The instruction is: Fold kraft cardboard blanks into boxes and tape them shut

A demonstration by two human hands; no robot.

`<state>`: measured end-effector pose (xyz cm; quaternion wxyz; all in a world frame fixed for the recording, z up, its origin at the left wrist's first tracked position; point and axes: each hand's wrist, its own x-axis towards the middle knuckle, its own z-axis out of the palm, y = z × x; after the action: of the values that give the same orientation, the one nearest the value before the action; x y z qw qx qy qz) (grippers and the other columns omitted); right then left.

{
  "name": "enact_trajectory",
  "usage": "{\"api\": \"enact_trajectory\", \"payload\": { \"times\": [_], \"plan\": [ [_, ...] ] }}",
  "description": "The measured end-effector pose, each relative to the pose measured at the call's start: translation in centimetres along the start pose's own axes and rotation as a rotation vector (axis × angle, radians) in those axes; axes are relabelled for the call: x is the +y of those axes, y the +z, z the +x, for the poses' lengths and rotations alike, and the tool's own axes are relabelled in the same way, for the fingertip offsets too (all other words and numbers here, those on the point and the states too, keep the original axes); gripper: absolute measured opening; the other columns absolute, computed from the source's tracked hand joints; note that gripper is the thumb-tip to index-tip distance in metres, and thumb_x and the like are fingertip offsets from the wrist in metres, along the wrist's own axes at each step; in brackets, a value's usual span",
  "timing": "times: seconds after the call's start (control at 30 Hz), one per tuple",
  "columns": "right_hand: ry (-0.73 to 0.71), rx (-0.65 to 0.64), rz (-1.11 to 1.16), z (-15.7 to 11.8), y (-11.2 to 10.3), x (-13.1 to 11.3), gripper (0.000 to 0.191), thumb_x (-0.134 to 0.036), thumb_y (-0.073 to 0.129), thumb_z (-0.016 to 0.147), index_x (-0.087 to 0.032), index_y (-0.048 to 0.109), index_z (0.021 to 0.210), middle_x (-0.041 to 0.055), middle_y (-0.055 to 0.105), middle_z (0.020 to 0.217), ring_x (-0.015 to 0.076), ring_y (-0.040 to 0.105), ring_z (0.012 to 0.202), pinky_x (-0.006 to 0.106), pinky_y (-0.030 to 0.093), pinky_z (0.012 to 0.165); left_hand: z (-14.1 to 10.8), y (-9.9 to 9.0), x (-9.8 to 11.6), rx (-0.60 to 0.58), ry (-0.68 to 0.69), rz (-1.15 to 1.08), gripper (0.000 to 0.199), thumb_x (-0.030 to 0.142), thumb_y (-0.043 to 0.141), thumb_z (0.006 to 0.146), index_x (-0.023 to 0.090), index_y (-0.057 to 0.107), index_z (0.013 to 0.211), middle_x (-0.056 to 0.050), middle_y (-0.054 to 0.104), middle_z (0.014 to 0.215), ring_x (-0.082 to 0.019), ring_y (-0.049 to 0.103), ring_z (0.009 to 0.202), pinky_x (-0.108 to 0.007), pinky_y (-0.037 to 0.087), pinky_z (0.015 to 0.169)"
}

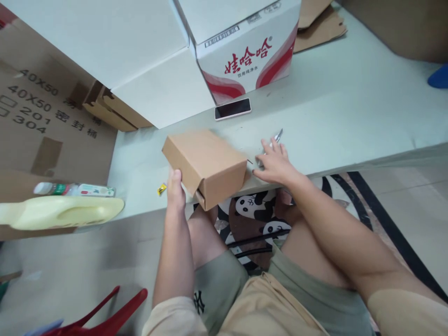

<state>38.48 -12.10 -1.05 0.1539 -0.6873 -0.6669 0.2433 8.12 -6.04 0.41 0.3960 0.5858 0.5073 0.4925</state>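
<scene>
A small brown cardboard box [213,158] is tilted at the table's front edge, one corner jutting out over it. My left hand [176,189] grips its left side, thumb against the wall; the other fingers are mostly hidden. To the right of the box, my right hand [275,161] is over the tabletop with its fingers spread. Under and just beyond those fingers lies a utility knife [279,135], partly covered, its tip pointing away from me. Whether the fingers touch the knife I cannot tell.
A phone [233,109] lies before a white-and-red carton [248,60] on the pale table [336,112]. White boxes [168,88] stand at the back left. A yellow packet [161,189], a plastic bottle [73,189] and a pale yellow jug [66,212] are at left. Below is a red chair [105,315].
</scene>
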Motion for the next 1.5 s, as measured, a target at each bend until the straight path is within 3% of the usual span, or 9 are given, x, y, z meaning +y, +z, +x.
{"api": "enact_trajectory", "payload": {
  "times": [0.07, 0.2, 0.33, 0.5, 0.67, 0.9, 1.1, 1.37, 1.5],
  "plan": [
    [-0.131, -0.062, 0.089, -0.1, 0.0, -0.6, 0.042, -0.039, 0.06, 0.081, -0.016, 0.073, 0.114, 0.0143, 0.036, 0.163, 0.0452, 0.009, 0.157, 0.069, 0.003, 0.123, -0.7, -0.8, -1.7, 0.077, -0.168, -0.076, 0.064, 0.073, 0.068, 0.072, 0.021, 0.069, 0.11, -0.01, 0.072, 0.117, -0.03, 0.064, 0.123, -0.042, 0.052, 0.106],
    [-0.33, -0.098, 0.409, 0.1, 0.0, -1.3, 0.056, -0.04, 0.052, 0.086, -0.019, 0.059, 0.137, 0.0133, 0.056, 0.147, 0.0388, 0.038, 0.148, 0.065, 0.023, 0.121, -2.6, -0.8, -3.3, 0.227, -0.346, -0.213, 0.066, 0.077, 0.068, 0.067, 0.021, 0.072, 0.102, -0.01, 0.076, 0.111, -0.031, 0.068, 0.117, -0.042, 0.057, 0.097],
    [-0.374, 0.001, 0.619, 0.3, 0.6, -1.2, 0.071, -0.052, 0.065, 0.079, -0.024, 0.052, 0.143, 0.0115, 0.056, 0.148, 0.0369, 0.045, 0.142, 0.064, 0.024, 0.122, -3.9, -0.4, -3.0, 0.126, -0.348, -0.344, 0.068, 0.079, 0.063, 0.07, 0.021, 0.074, 0.104, -0.011, 0.075, 0.118, -0.034, 0.065, 0.122, -0.045, 0.055, 0.101],
    [-0.298, 0.061, 0.841, 0.7, 1.4, -0.8, 0.059, -0.059, 0.075, 0.07, -0.019, 0.064, 0.113, 0.0123, 0.07, 0.114, 0.0329, 0.065, 0.109, 0.053, 0.052, 0.097, -4.1, 0.3, -2.0, -0.008, -0.312, -0.378, 0.082, 0.087, 0.058, 0.065, 0.019, 0.074, 0.108, -0.014, 0.073, 0.121, -0.038, 0.059, 0.131, -0.051, 0.046, 0.111],
    [-0.105, 0.225, 0.735, 0.7, 1.2, -1.0, 0.077, -0.056, 0.083, 0.059, -0.02, 0.053, 0.12, 0.0118, 0.068, 0.11, 0.0315, 0.064, 0.1, 0.048, 0.054, 0.086, -4.8, 1.1, -1.8, -0.132, -0.07, -0.317, 0.079, 0.081, 0.069, 0.062, 0.025, 0.07, 0.118, -0.011, 0.067, 0.133, -0.032, 0.046, 0.145, -0.043, 0.035, 0.122],
    [-0.058, 0.351, 0.588, 0.3, 0.7, -1.5, 0.05, -0.054, 0.078, 0.064, -0.023, 0.054, 0.095, 0.0023, 0.064, 0.084, 0.0219, 0.057, 0.077, 0.037, 0.049, 0.069, -4.8, 1.5, -2.9, 0.182, -0.169, -0.164, 0.063, 0.063, 0.086, 0.057, 0.018, 0.071, 0.098, -0.011, 0.076, 0.106, -0.028, 0.069, 0.115, -0.04, 0.051, 0.107],
    [-0.075, 0.389, 0.64, 0.0, 0.2, -1.7, 0.043, -0.048, 0.077, 0.064, -0.022, 0.058, 0.092, 0.0029, 0.065, 0.085, 0.02, 0.055, 0.076, 0.035, 0.047, 0.069, -4.5, 2.1, -1.3, 0.091, -0.106, -0.168, 0.072, 0.055, 0.094, 0.045, 0.018, 0.069, 0.102, -0.012, 0.075, 0.106, -0.028, 0.069, 0.114, -0.038, 0.052, 0.105],
    [-0.124, 0.403, 0.838, -0.1, 0.6, -1.8, 0.037, -0.058, 0.058, 0.083, -0.022, 0.054, 0.075, -0.002, 0.048, 0.064, 0.0136, 0.044, 0.061, 0.029, 0.036, 0.06, -4.3, 1.9, -0.9, 0.234, -0.052, 0.027, 0.059, 0.047, 0.09, 0.056, 0.016, 0.066, 0.099, -0.009, 0.074, 0.099, -0.023, 0.071, 0.098, -0.037, 0.056, 0.095],
    [-0.059, 0.441, 0.985, 0.2, 0.5, -1.6, 0.041, -0.06, 0.058, 0.082, -0.022, 0.049, 0.069, -0.0027, 0.042, 0.062, 0.0129, 0.042, 0.062, 0.028, 0.036, 0.06, -5.9, 0.8, -1.4, 0.201, 0.013, -0.05, 0.042, 0.061, 0.065, 0.079, 0.02, 0.071, 0.089, -0.006, 0.072, 0.089, -0.024, 0.071, 0.093, -0.039, 0.057, 0.09]
  ]
}}
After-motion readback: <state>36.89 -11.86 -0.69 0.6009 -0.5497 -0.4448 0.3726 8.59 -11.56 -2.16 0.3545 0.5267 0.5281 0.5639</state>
